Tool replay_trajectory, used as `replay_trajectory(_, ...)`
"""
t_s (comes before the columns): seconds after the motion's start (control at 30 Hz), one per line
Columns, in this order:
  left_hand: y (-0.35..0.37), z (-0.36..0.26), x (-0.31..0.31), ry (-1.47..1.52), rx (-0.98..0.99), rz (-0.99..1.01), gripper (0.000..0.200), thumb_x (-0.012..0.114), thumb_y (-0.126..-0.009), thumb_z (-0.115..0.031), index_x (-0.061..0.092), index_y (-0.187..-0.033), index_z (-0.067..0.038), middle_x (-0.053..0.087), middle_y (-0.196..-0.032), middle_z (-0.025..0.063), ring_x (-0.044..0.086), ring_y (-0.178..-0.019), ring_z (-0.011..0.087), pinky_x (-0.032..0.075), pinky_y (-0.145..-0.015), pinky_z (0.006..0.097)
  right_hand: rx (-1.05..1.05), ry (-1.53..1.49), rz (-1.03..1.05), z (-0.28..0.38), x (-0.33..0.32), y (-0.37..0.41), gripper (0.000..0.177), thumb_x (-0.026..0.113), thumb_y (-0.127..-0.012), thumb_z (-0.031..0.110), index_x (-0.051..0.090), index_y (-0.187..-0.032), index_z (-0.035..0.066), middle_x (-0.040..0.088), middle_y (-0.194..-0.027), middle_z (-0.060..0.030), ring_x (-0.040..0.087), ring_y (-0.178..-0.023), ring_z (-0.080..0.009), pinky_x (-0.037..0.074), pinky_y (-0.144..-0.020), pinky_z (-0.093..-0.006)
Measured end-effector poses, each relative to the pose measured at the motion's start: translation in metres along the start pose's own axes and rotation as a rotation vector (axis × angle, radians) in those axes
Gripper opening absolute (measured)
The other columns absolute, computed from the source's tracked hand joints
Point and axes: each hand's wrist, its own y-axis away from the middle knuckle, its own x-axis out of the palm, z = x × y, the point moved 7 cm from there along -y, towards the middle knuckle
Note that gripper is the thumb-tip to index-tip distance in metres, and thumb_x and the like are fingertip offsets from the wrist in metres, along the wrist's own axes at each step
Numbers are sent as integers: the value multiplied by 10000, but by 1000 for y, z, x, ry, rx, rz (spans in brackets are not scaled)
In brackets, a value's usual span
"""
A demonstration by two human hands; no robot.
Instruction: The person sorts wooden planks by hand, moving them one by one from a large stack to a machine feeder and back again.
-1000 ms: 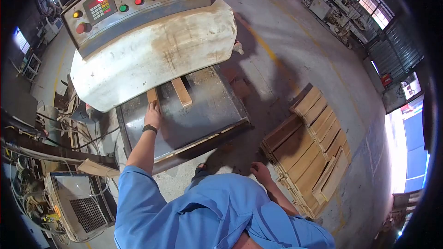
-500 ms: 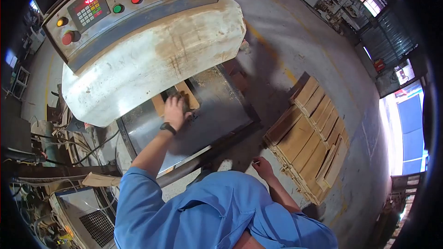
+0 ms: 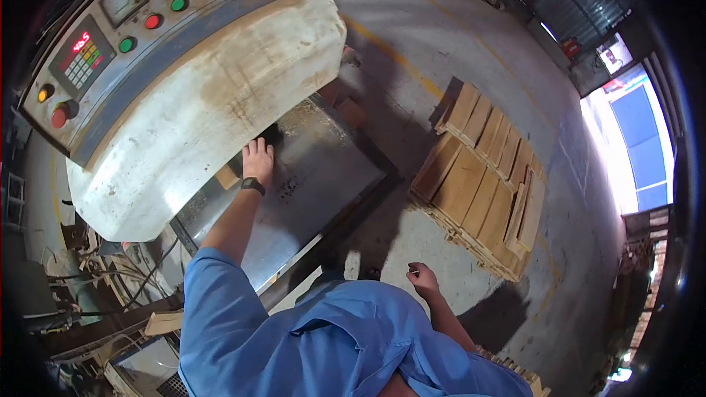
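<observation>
My left hand (image 3: 257,159), with a dark watch on the wrist, reaches over the metal machine table (image 3: 309,169) to the lower edge of the white machine cover (image 3: 213,110). Its fingers lie stretched forward, and the tips are partly hidden at the dark gap. Just left of it, the end of a wooden board (image 3: 227,176) sticks out from under the cover; the rest is hidden. My right hand (image 3: 423,279) hangs low by my side, fingers curled, with a tiny pale thing at the fingertips too small to name.
A control panel (image 3: 147,51) with a red "46.5" display, coloured buttons and dials tops the machine. To the right, a stack of wooden boards (image 3: 471,191) stands on the floor. Cables and wood scraps (image 3: 132,272) crowd the lower left. A bright doorway (image 3: 632,140) opens at far right.
My left hand has moved forward to the cover's edge, and the boards beside it have slid mostly under the cover. My view has turned, so machine and stack sit further left. My right hand stays low.
</observation>
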Motion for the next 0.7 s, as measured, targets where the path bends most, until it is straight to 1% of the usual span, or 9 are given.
replay_trajectory(0.13,-6,-18,-12,30,-13,-1,260,512,-951,-140,664,-1155,-83,559,-1192,127,502,-1162,321,417,-960,465,-9,-91,-37,-23,16,22,422,701,-875,245,664,-1241,39,712,-1135,-139,711,-970,-274,564,-882,-376)
replay_trajectory(0.23,-7,-70,-38,215,69,-116,230,515,-942,-134,672,-1103,-87,581,-1122,129,522,-1113,319,434,-928,457,-21,-141,-88,-35,22,36,429,703,-873,252,660,-1243,40,706,-1142,-138,706,-983,-271,563,-885,-370)
replay_trajectory(0.27,-4,-95,-47,299,142,-194,232,626,-842,-123,666,-1068,-90,583,-1059,113,532,-1058,334,451,-890,463,-33,-151,-119,-37,23,41,429,702,-874,253,660,-1243,40,704,-1146,-138,705,-987,-270,563,-886,-368)
replay_trajectory(0.33,12,-146,-82,540,245,-200,169,598,-862,-82,656,-1020,-65,608,-1030,127,562,-1011,355,470,-876,476,32,-169,-156,-40,21,57,423,698,-880,252,657,-1241,35,696,-1159,-140,697,-1009,-262,562,-878,-366)
replay_trajectory(0.4,41,-204,-102,618,390,-93,212,657,-829,-70,657,-1040,-53,621,-1044,137,573,-1005,371,479,-898,488,-10,-229,-266,-51,18,83,410,696,-884,247,658,-1232,34,692,-1158,-138,693,-1013,-254,562,-873,-363)
replay_trajectory(0.5,114,-296,-124,943,588,11,236,692,-842,-97,660,-1073,-60,635,-1061,166,582,-1038,378,487,-917,483,-21,-237,-402,-81,23,141,388,691,-916,266,651,-1237,53,660,-1210,-141,685,-1035,-264,553,-899,-381)
replay_trajectory(0.57,172,-356,-133,1022,777,160,247,692,-855,-111,656,-1094,-58,642,-1062,169,593,-1043,380,487,-922,481,138,-217,-451,-98,19,194,395,686,-927,262,634,-1269,69,661,-1199,-147,683,-1062,-277,547,-916,-401)
replay_trajectory(0.6,202,-386,-140,1081,870,346,255,693,-852,-116,657,-1097,-56,649,-1071,174,609,-1030,382,498,-904,474,203,-212,-482,-108,19,220,400,687,-925,259,630,-1271,67,662,-1197,-151,681,-1063,-287,547,-917,-407)
replay_trajectory(0.7,301,-461,-172,1070,1190,569,302,676,-852,-121,658,-1142,-38,661,-1051,182,634,-1019,373,520,-875,459,360,-238,-595,-152,46,317,399,690,-920,251,633,-1266,62,665,-1198,-162,677,-1062,-311,546,-919,-421)
